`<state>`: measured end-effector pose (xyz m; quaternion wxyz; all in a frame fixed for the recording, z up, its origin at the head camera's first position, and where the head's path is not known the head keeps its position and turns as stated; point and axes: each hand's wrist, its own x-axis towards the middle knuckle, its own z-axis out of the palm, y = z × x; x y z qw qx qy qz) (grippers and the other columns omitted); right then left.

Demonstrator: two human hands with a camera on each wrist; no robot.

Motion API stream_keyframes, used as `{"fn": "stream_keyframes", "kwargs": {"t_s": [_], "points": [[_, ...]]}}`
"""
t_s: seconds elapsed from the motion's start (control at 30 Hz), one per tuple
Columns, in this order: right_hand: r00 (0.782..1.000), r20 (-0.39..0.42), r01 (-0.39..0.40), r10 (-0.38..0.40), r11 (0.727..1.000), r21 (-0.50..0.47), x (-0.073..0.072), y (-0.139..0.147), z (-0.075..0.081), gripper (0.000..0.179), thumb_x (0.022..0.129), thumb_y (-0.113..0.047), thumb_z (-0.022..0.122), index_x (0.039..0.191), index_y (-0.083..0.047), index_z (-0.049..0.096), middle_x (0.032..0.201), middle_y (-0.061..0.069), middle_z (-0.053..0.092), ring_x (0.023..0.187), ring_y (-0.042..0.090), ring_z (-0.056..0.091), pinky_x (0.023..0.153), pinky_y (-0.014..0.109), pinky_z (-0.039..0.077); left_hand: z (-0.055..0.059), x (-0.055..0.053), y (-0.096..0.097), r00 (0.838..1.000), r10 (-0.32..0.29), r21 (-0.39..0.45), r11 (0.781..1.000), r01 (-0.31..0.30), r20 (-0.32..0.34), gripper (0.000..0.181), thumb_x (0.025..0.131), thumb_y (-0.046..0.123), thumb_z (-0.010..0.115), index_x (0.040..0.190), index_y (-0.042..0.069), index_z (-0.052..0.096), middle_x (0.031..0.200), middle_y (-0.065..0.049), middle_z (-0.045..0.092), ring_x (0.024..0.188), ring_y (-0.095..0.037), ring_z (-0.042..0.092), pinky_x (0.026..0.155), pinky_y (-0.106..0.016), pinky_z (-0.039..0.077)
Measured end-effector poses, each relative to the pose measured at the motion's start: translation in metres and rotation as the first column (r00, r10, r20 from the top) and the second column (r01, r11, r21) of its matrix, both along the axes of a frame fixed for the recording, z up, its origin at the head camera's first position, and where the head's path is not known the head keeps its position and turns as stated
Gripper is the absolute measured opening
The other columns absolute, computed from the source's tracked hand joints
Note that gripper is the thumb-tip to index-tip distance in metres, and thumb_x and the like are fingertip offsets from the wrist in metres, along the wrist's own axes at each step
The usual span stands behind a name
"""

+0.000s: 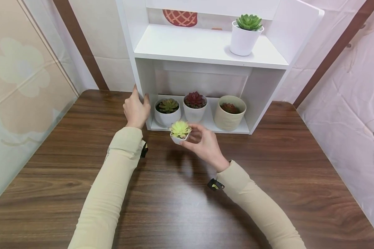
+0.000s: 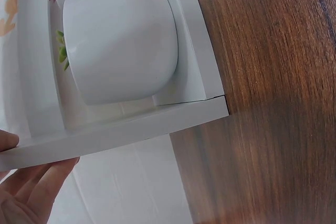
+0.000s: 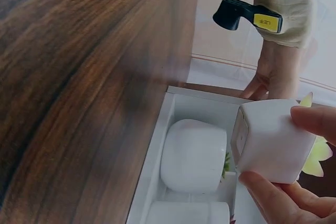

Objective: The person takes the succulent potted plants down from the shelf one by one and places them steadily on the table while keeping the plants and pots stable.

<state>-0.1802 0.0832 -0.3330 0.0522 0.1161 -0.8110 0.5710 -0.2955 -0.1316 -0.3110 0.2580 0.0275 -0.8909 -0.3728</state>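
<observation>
White, small and square-sided, the pot (image 1: 176, 140) with a yellow-green succulent (image 1: 180, 129) is held above the desk (image 1: 174, 193), just in front of the shelf unit (image 1: 187, 41); the right hand (image 1: 207, 145) has its grip pinched on the pot's walls, thumb on one side, fingers on the other; the left hand (image 1: 136, 110) clasps the left side panel (image 1: 145, 76), thumb inside and fingers outside (a steadying hold, by the look of it); the step in hand seems to be carrying the pot, while a round white pot (image 1: 168, 119), a tapered white pot (image 1: 194, 113) and a cream pot (image 1: 226, 120) stand along the lower board (image 1: 209, 119); the next move probably calls for an upright pot, a firm pinch and clearance from the nearby round white pot.
</observation>
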Motion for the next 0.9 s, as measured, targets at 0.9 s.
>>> {"fn": "stream_keyframes", "kwargs": {"t_s": [0.9], "points": [[0.988,0.149,-0.076,0.044,0.973,0.217,-0.005,0.0,-0.028,0.057,0.077,-0.011,0.079,0.127,0.001,0.057,0.122,0.021,0.064,0.106,0.028,0.067,0.088,0.033,0.053,0.002,0.001,0.0,1.0,0.003,-0.006,1.0,-0.003,0.001,0.044,0.096,0.024,0.052,0.137,0.009,0.049,0.12,-0.026,0.063,0.104,-0.048,0.062,0.083,-0.059,0.047]]}}
